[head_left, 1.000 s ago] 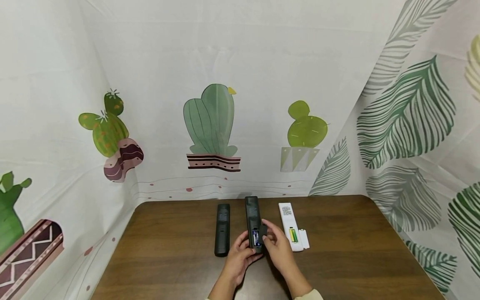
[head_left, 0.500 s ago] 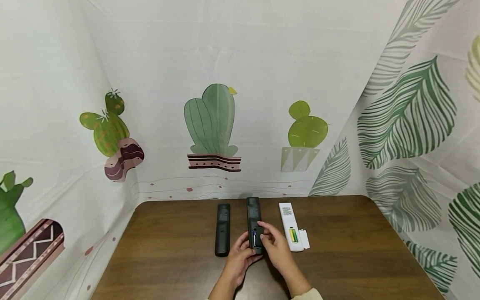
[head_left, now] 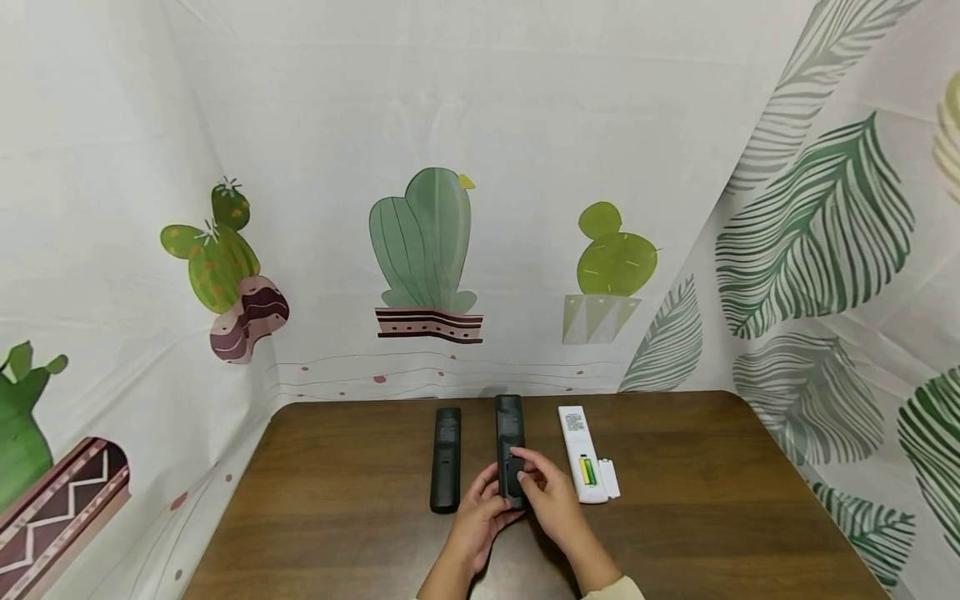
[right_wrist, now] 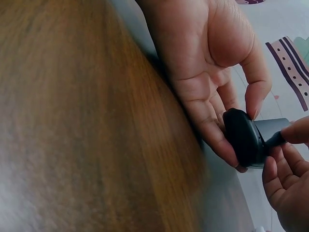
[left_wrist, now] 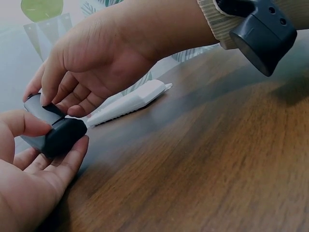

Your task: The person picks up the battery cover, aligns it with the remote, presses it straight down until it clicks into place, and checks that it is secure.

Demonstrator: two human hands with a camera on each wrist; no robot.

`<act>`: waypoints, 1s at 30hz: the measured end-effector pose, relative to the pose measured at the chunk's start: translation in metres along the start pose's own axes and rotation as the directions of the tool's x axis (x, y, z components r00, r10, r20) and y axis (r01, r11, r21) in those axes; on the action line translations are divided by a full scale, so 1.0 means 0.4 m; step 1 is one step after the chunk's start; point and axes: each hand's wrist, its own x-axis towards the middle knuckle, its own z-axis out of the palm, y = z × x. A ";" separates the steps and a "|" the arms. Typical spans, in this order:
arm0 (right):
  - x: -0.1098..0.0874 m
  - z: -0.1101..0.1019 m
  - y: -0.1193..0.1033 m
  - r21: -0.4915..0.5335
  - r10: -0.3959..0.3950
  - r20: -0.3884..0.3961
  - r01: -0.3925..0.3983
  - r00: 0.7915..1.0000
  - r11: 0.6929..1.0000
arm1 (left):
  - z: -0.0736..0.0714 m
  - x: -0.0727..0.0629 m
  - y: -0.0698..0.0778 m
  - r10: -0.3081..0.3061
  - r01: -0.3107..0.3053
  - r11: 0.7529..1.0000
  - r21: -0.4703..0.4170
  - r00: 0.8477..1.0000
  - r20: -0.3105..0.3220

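My left hand (head_left: pixel 474 523) grips the lower end of a black remote control (head_left: pixel 509 423), its back facing up and its far end pointing toward the wall. Thumb and fingers of my right hand (head_left: pixel 555 502) pinch the black battery cover (head_left: pixel 515 477), which lies over the battery compartment. Only a thin strip of the compartment shows along the cover's left side. From the left wrist view, the cover (left_wrist: pixel 44 110) appears tilted, one edge raised off the remote's end (left_wrist: pixel 65 137). A narrow gap beneath it also shows in the right wrist view, beside the remote's rounded end (right_wrist: pixel 241 139).
Left of my hands, a second black remote (head_left: pixel 446 460) lies back up on the wooden table (head_left: pixel 337 500). To the right is a white remote (head_left: pixel 574 433) with green-and-yellow batteries (head_left: pixel 587 471) exposed, its white cover (head_left: pixel 609 479) beside it. A patterned cloth (head_left: pixel 517 167) hangs behind.
My right hand has brought the battery cover leftward, from beside the remote to over its compartment. The batteries, earlier in plain sight, are now mostly covered. My left hand has kept its grip.
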 end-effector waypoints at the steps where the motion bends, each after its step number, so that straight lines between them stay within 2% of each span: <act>1: -0.001 -0.001 0.002 0.005 -0.009 0.006 0.009 1.000 1.000 | 0.000 -0.001 0.001 0.001 -0.001 1.000 0.001 1.000 0.000; 4: -0.001 0.000 0.004 0.016 -0.027 0.011 0.027 1.000 1.000 | 0.000 -0.002 0.001 0.003 -0.003 1.000 0.002 1.000 -0.001; 14: -0.001 0.005 -0.003 0.072 -0.002 0.013 0.001 1.000 0.997 | 0.001 -0.004 0.000 0.006 -0.006 1.000 0.011 1.000 0.011; 23: 0.000 0.002 -0.003 -0.026 -0.012 0.043 0.014 0.999 1.000 | 0.002 -0.004 0.000 -0.007 0.007 1.000 0.017 1.000 0.002; 30: 0.001 0.000 -0.001 -0.094 -0.069 0.049 0.073 0.996 0.993 | 0.004 0.000 0.001 0.005 -0.005 0.999 0.038 1.000 0.005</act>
